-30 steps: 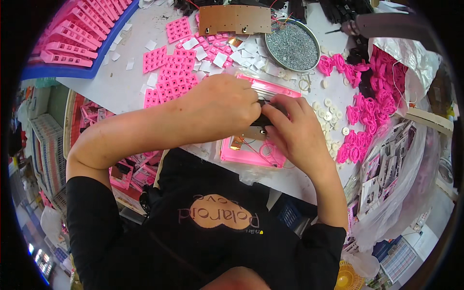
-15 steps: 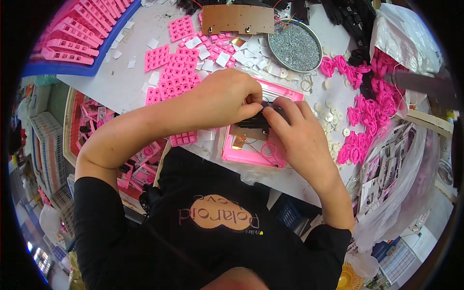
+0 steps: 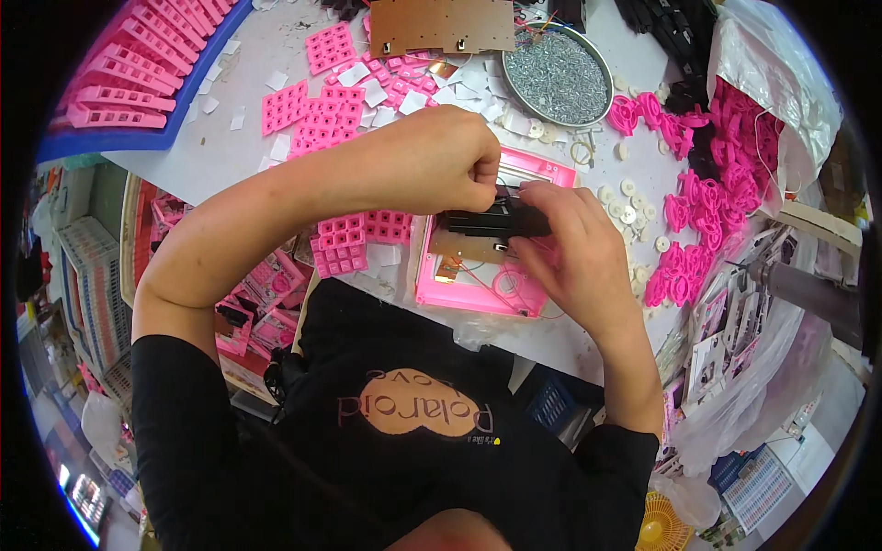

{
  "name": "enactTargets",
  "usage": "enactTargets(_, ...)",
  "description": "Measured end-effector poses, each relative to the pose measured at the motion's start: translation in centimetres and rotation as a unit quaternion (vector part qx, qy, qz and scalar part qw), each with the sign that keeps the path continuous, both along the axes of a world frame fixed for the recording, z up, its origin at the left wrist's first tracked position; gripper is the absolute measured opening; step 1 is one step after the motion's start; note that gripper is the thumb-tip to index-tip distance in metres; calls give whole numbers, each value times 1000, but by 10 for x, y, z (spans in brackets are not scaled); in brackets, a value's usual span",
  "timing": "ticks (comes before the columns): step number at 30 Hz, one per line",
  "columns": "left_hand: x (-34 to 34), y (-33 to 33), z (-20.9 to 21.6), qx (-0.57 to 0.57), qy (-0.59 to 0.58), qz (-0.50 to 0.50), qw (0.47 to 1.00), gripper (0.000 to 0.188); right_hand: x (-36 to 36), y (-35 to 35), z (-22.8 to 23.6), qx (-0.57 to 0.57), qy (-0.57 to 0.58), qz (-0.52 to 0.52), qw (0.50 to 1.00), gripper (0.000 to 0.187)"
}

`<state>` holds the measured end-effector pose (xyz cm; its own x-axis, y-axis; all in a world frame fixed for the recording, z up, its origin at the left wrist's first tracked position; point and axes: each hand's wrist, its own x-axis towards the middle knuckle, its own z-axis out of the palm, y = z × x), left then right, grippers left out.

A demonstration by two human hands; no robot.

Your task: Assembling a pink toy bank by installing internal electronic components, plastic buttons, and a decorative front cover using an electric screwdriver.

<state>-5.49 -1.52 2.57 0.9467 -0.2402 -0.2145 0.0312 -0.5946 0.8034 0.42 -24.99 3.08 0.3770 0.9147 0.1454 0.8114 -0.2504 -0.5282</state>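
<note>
In front of me a pink plastic housing [image 3: 441, 296] lies face down on the table, with a brown circuit board [image 3: 469, 248], thin wires and a pink ring inside it. A black plastic part [image 3: 480, 222], long and box-like, sits across the housing's middle. My left hand [image 3: 459, 158] is closed in a pinch at the part's far edge; what its fingertips hold is hidden. My right hand [image 3: 581, 246] grips the right end of the black part between thumb and fingers.
Pink keypads [image 3: 326, 119] and white paper squares lie left and beyond. A round tray of screws [image 3: 562, 78] stands beyond, near a larger brown board [image 3: 441, 26]. White discs [image 3: 628, 214] and pink rings [image 3: 682, 274] lie right. A grey cylindrical tool [image 3: 808, 292] hangs far right.
The black part has tilted so more of its face shows, and my right thumb has moved down along it. The grey tool at the right has swung nearer to me.
</note>
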Motion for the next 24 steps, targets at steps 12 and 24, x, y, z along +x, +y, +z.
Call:
enactTargets(12, 1, 4, -1, -26, 33, 5, 999, 17, 4, 5, 2, 0, 38, -2, 999, 50)
enactTargets(24, -6, 9, -1, -88, 18, 34, 995, 16, 7, 3, -2, -7, 104, -41, 994, 53)
